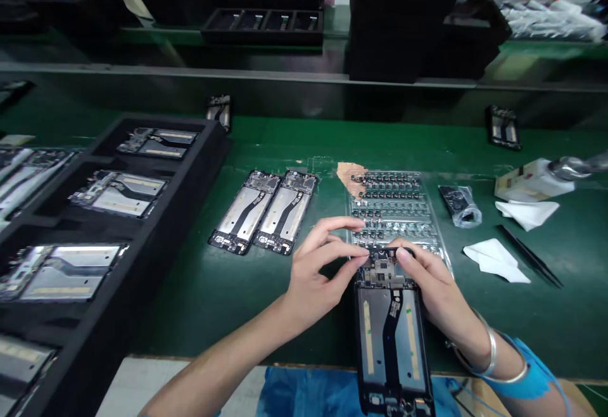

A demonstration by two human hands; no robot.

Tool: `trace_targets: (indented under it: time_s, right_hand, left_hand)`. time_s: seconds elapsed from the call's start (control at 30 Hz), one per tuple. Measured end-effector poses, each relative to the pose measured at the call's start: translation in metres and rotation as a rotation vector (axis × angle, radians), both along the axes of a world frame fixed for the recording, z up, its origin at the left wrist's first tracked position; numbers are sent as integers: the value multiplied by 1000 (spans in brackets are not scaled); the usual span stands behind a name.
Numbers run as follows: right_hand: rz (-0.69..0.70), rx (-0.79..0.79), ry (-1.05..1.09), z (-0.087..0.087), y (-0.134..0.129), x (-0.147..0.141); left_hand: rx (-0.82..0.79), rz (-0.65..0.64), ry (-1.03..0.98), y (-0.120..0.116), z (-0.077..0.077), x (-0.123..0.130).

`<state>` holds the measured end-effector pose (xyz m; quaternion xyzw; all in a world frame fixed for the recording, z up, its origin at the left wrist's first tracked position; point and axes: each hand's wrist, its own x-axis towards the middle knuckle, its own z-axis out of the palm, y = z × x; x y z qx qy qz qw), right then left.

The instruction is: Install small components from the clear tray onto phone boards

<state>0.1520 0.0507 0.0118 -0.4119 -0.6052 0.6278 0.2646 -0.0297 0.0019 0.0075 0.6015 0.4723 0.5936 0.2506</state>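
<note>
An opened smartphone [373, 334], its silver inside and black ribbon cable showing, is tilted at the table's front edge. My right hand [434, 281] grips its upper right corner, thumb on the circuit board end. At the upper left corner my left hand [316, 271] has thumb and index finger pinched together; whatever is between them is too small to make out. Just behind the phone lies a clear plastic tray [430, 205] with rows of small dark parts, partly covered by my fingers. To its left, two more opened phones [244, 211] lie side by side.
A black foam tray [190, 170] with opened phones fills the left side. Black tweezers [529, 255], white wipes [496, 262], a small plastic bag [460, 206] and a white bottle [532, 180] lie right. Behind, a raised shelf [285, 75] carries black trays; other people's hands show there.
</note>
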Motion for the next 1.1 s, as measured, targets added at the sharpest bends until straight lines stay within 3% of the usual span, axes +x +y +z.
trace_targets:
  time_s: [0.2,0.47,0.63,0.73,0.9,1.1]
  right_hand:
    - [60,47,-58,1,-2,-7]
    - [35,-12,-30,1,-4,-7]
    - [52,42,-64,4,-4,-6]
    - [58,67,-76,5,-3,-7]
    - [31,113,-80,5,-5,-4]
    - [38,72,-89,15,-17,3]
  left_hand:
    - [180,73,231,0,-4,0]
    - [79,109,116,1,-1,-2]
    - [76,92,71,0,1,-2]
    - [-30,31,-46,1,3,-2]
    - [-314,-118,-454,7,1,-3]
    - [-386,-125,-659,11,-5,-5]
